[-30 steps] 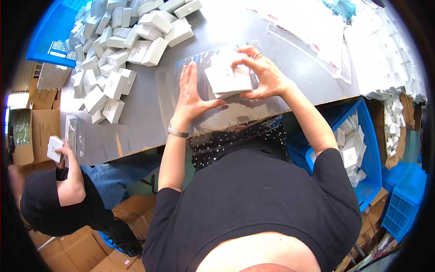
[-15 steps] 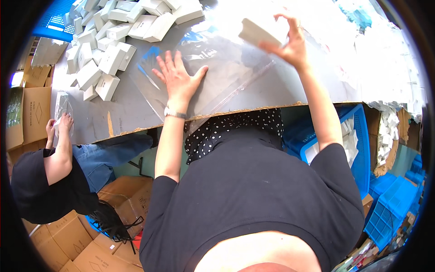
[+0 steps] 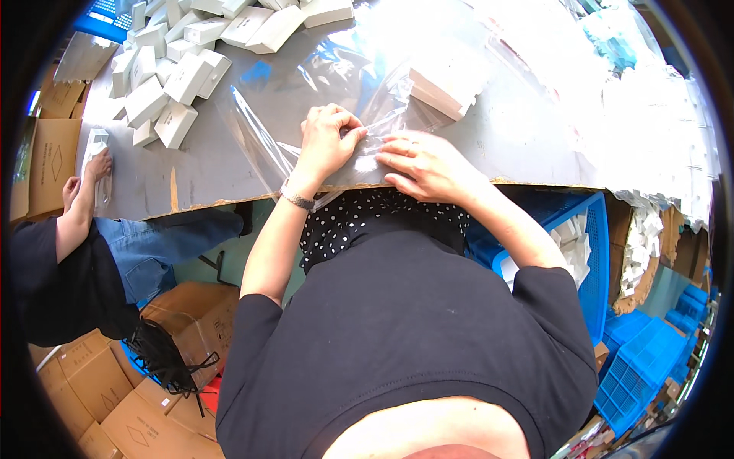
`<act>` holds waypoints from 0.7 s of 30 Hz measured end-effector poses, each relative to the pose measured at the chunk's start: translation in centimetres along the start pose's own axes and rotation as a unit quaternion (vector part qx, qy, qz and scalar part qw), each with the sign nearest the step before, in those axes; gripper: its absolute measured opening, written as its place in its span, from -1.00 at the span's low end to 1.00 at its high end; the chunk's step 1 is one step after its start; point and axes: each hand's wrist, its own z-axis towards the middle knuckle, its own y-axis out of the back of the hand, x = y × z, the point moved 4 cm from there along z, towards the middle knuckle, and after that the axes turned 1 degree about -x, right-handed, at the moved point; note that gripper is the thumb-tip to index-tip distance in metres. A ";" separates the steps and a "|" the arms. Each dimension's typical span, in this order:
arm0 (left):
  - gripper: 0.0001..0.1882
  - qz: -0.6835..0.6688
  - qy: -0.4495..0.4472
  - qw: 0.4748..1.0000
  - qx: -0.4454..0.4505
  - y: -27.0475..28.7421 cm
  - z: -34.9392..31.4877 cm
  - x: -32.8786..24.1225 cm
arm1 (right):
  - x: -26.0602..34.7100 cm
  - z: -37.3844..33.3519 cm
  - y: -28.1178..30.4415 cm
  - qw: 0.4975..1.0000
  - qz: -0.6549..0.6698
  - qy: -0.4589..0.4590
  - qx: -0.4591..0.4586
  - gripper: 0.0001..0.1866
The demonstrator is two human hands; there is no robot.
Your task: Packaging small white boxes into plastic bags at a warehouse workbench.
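- Pinching the near edge of a clear plastic bag [image 3: 321,84], the left hand [image 3: 327,141] has its fingers curled together, thumb and fingertips closed on the film just beside the right hand; a bracelet [image 3: 297,200] sits on that wrist
- the right hand [image 3: 424,163] lies palm down on the same bag edge, fingers stretched out and close together, pressing the film flat against the tabletop [image 3: 191,172]; its fingertips point toward the left hand and nearly touch it
- the plastic bag lies spread over the grey tabletop near its front edge, wrinkled and glinting; a white box [image 3: 443,90] rests inside it, up and to the right of both hands, well apart from the pinched edge
- a heap of small white boxes [image 3: 180,57] covers the far left of the tabletop, beside a blue crate [image 3: 103,19] at the top left corner
- white packing sheets [image 3: 650,107] pile up on the right side of the tabletop
- a blue bin [image 3: 592,260] with white pieces stands below the tabletop edge on the right; more blue crates [image 3: 646,359] sit lower right
- another person's hand [image 3: 95,164] rests on the left end of the tabletop on a small clear packet; brown cardboard cartons [image 3: 115,390] lie on the floor below.
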 end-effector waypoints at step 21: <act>-0.44 0.110 -0.087 0.990 0.002 6.6 -5.7 1.0 | -8.0 -1.2 5.6 0.957 -0.066 -0.177 -0.221 -0.23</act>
